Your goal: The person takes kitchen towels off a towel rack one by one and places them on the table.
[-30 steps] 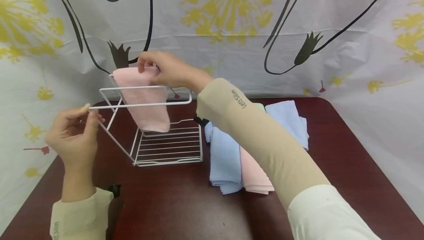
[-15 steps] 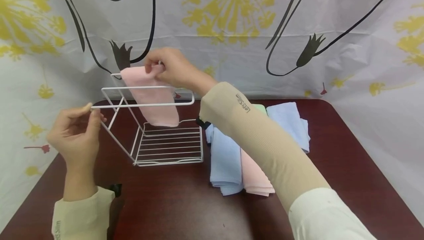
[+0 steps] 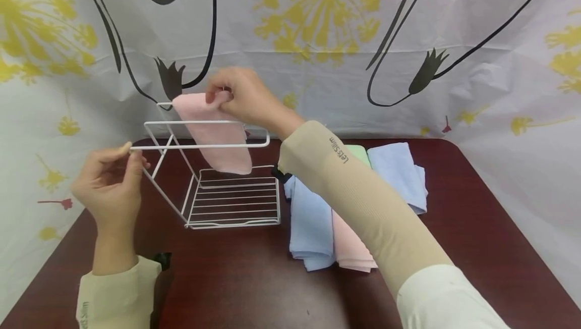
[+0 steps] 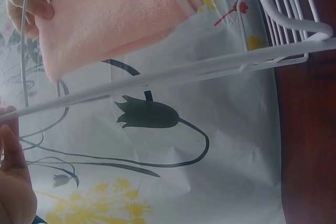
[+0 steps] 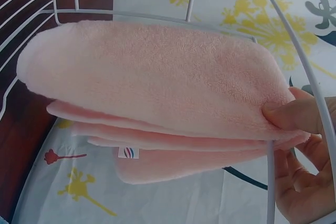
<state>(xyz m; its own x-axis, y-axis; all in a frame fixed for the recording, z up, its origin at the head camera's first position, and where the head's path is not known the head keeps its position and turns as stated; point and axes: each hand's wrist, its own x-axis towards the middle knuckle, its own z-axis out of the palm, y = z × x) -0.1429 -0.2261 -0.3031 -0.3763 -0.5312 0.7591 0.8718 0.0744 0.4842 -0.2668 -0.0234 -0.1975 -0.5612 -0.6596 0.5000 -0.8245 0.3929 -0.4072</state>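
Note:
In the head view, my left hand (image 3: 109, 180) pinches the upper front-left corner of a white wire rack (image 3: 199, 146) between thumb and fingers. My right hand (image 3: 249, 98) pinches the upper end of a folded pink towel (image 3: 222, 155) at the rack's rear top rail. The towel hangs down behind the front rails, its lower end above the wire base. In the right wrist view, its stacked layers and a small striped label (image 5: 128, 152) show, thumb on top and fingers beneath. The left wrist view shows the towel (image 4: 115, 19) beyond a rack bar.
Right of the rack lie folded towels: a blue one (image 3: 310, 228), a pink one (image 3: 349, 248), a green one (image 3: 358, 155) partly behind the right sleeve, and another blue one (image 3: 395, 167). A patterned curtain (image 3: 290, 92) stands behind the dark red table (image 3: 236, 278).
My right hand has moved the pink towel rightward along the rear rail, baring more of the rail's left end. The towel's lower end has swung right. The left hand keeps its grip on the rack.

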